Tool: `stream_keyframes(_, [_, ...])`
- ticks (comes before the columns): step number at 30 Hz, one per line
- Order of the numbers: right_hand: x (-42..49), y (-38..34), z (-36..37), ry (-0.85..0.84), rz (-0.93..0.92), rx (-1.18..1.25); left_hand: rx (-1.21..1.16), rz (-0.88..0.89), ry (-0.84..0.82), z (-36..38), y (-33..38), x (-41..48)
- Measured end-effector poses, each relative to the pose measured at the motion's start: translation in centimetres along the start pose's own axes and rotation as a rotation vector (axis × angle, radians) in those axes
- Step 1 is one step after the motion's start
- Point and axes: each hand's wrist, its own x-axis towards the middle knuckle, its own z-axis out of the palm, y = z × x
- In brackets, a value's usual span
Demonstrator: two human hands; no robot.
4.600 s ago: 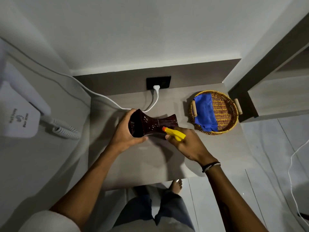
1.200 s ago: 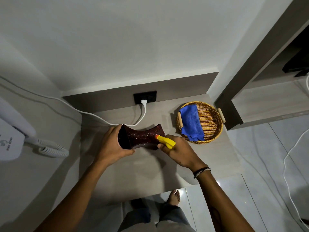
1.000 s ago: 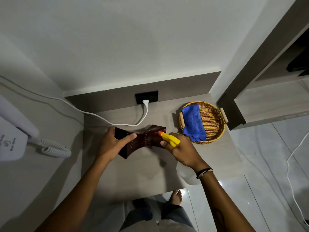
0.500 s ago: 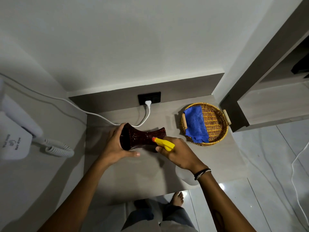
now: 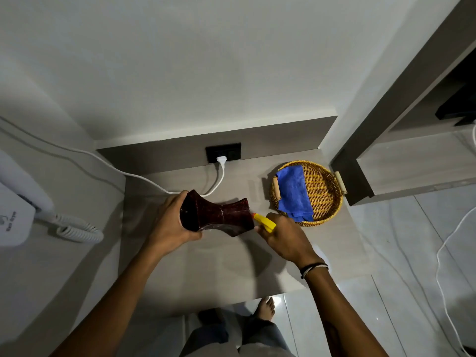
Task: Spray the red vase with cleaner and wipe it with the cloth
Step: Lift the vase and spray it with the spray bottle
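Observation:
The dark red vase [image 5: 219, 215] lies on its side above the grey counter [image 5: 206, 266], held at its wide left end by my left hand [image 5: 167, 225]. My right hand [image 5: 286, 238] grips a spray bottle with a yellow head [image 5: 265, 222]; its orange nozzle sits right at the vase's right end. The bottle's pale body is mostly hidden under my right hand and wrist. A blue cloth [image 5: 293, 191] lies folded in a round wicker basket [image 5: 327, 191] to the right of the vase.
A white plug and cable [image 5: 221, 173] run from a black wall socket [image 5: 223, 152] across the counter behind the vase. A white wall hair dryer with coiled cord [image 5: 74, 228] hangs at left. A shelf unit [image 5: 412, 161] stands right of the basket. Tiled floor and my feet lie below the counter's front edge.
My left hand has turned the vase about its long axis and shifted its grip. My right hand and the sprayer slid from the vase's waist to its right end.

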Motion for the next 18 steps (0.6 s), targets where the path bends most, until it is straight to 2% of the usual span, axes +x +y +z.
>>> stream_keyframes(5, [0.3,3.3,-3.6,0.121,0.057,0.244,0.098,0.011,0.016,-0.4,1.4,0.3])
stream_keyframes(8, [0.7,5.2,-7.4,0.259,0.05,0.346,0.202,0.011,0.001,-0.7,2.9,0.6])
stream_keyframes(12, [3.1,7.3,-11.8,0.417,0.062,0.258,0.429,0.034,-0.011,-0.4,5.5,1.1])
stream_keyframes(18, [7.5,10.1,-12.8,0.491,0.049,0.314,0.574,0.029,0.008,1.0,7.8,1.3])
